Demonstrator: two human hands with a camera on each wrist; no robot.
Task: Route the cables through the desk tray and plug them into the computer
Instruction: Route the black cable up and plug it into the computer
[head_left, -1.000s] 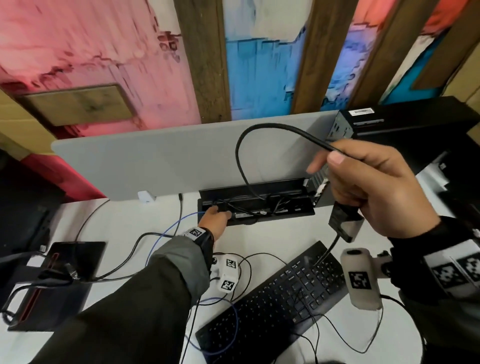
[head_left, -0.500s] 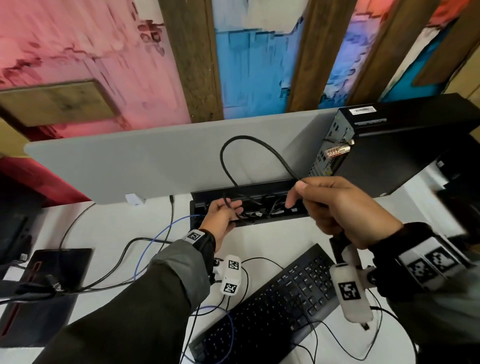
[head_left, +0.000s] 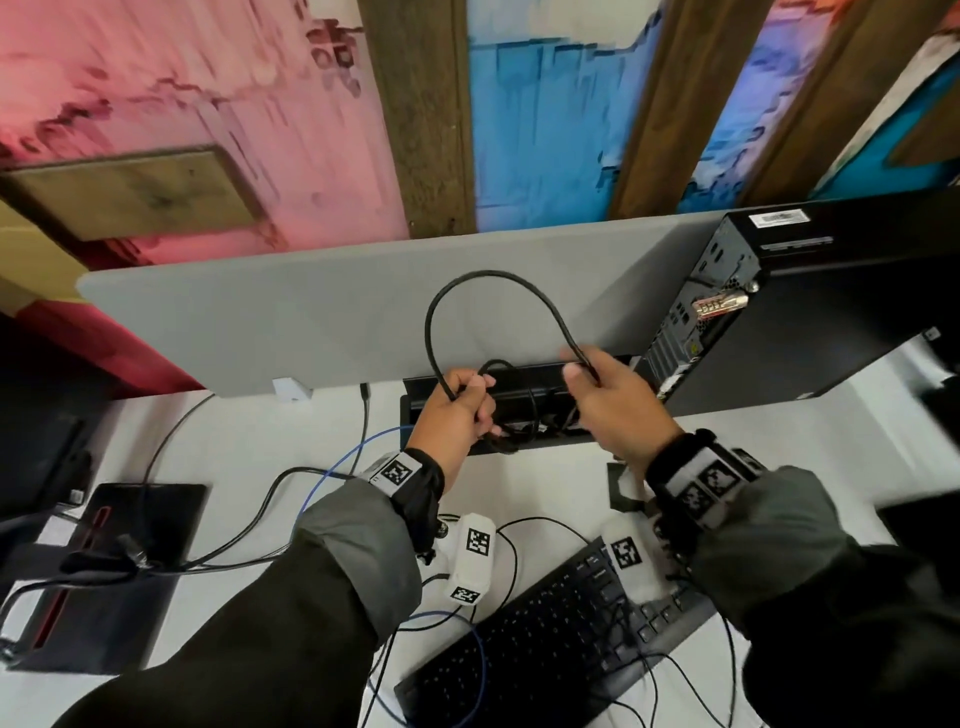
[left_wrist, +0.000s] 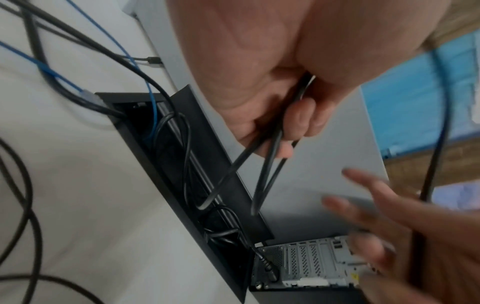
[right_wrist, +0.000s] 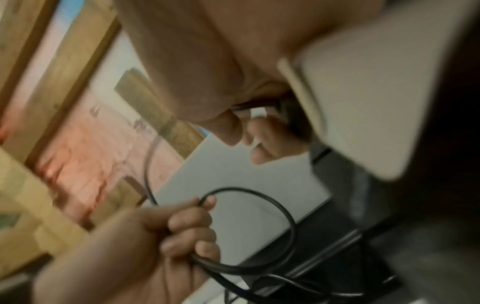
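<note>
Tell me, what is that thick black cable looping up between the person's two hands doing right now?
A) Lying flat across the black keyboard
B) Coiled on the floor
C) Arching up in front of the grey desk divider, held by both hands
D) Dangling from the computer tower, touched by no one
C: the thick black cable arches before the grey desk divider, with the left hand and right hand each gripping it.

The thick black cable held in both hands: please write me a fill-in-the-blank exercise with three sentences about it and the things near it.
1. The thick black cable forms a loop between the left hand and the ___ hand.
2. The loop rises in front of the ___ desk partition panel.
3. The black recessed desk tray lies to the ___ of the black desktop computer.

Missing words: right; grey; left
</note>
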